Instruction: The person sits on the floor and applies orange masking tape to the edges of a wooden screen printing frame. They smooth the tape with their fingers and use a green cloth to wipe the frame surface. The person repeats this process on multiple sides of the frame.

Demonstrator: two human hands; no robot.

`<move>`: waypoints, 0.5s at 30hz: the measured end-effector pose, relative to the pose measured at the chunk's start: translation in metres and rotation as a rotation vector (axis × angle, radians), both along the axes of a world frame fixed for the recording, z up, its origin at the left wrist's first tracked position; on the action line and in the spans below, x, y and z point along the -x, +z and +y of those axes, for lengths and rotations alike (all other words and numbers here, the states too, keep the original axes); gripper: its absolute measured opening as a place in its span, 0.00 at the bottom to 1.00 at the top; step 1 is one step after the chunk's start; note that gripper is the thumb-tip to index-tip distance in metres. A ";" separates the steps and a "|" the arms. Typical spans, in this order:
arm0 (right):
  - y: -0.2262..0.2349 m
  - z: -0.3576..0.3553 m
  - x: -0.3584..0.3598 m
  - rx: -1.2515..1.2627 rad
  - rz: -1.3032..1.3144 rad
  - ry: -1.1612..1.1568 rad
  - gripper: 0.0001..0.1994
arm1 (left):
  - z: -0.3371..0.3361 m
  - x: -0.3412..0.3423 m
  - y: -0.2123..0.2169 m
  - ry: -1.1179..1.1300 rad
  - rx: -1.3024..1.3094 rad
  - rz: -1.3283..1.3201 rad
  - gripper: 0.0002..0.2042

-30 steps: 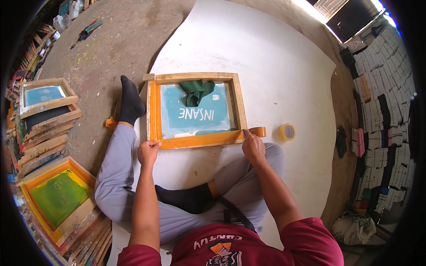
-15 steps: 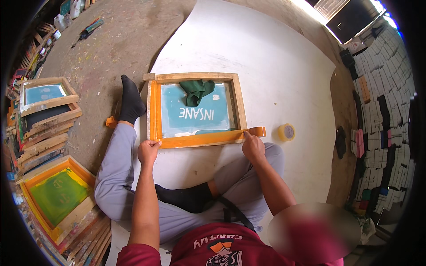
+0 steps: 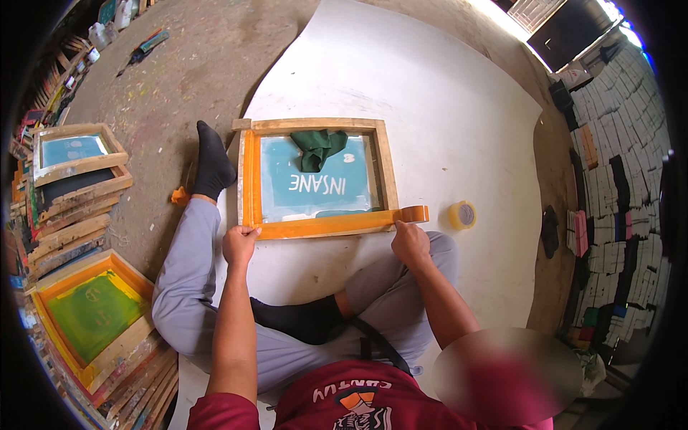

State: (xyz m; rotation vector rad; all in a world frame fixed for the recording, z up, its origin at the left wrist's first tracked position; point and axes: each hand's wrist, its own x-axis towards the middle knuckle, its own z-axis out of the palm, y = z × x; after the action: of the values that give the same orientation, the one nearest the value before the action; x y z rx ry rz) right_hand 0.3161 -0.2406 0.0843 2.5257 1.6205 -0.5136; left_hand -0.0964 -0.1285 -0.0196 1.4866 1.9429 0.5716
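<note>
Head | white sheet (image 3: pixel 444 115) on dirt floor (image 3: pixel 193 79) | frames stacked left (image 3: pixel 79 208)

Bright daylight, strong fisheye edge distortion

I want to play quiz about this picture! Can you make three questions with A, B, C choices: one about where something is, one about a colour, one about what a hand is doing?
1. Where is the tape roll?
A. right of the wooden frame
B. inside the frame
C. on the knee

2. What colour is the cloth on the screen?
A. red
B. dark green
C. yellow

3. What is the left hand doing?
A. waving
B. holding a cup
C. pressing orange tape

Answers: A, it lies on the white sheet beside the frame; B, it looks dark green; C, fingers rest on the strip's left end.
</note>
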 end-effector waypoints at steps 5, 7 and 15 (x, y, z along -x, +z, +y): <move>0.003 -0.001 -0.002 -0.015 0.006 0.003 0.17 | 0.000 0.001 -0.002 0.005 -0.005 -0.009 0.15; 0.018 0.003 -0.006 -0.085 -0.016 -0.025 0.12 | -0.001 0.003 0.000 0.007 -0.009 0.002 0.16; 0.013 0.039 -0.091 -0.110 0.068 -0.069 0.24 | 0.001 0.003 0.002 -0.017 -0.017 0.022 0.16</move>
State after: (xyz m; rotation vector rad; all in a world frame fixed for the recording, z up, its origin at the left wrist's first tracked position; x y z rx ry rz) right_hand 0.4071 -0.2020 0.0976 2.6802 1.6313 -0.5377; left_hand -0.0994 -0.1276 -0.0178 1.5247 1.9443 0.5684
